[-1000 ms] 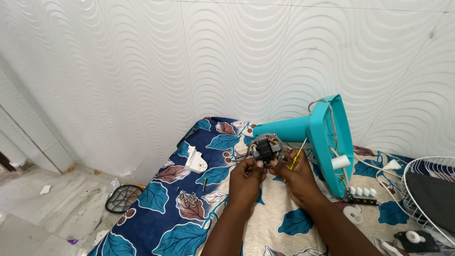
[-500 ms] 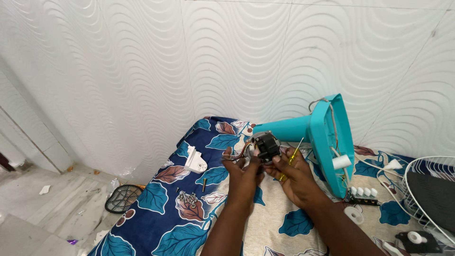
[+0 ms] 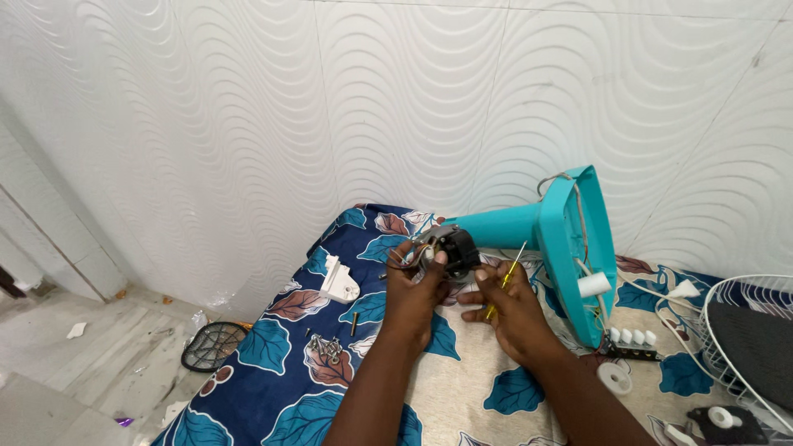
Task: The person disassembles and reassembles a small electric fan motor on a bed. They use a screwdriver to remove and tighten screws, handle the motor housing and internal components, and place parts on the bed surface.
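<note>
My left hand [image 3: 413,289] grips the black motor part [image 3: 453,246] on the teal fan stand [image 3: 529,227]. My right hand [image 3: 512,310] pinches a screwdriver [image 3: 505,277]. Loose screws [image 3: 326,347] lie out; reassembly remains, I judge.

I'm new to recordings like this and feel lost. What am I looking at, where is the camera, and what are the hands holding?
The one view comes from a camera worn on a person's head, looking down at their own bare hands. The left hand grips a small dark part with wires at the end of a turquoise fan stand lying on its side. The right hand holds a yellow-handled screwdriver. On the leaf-patterned cloth lie loose screws and a white plastic piece. A wire fan guard sits at the right.
</note>
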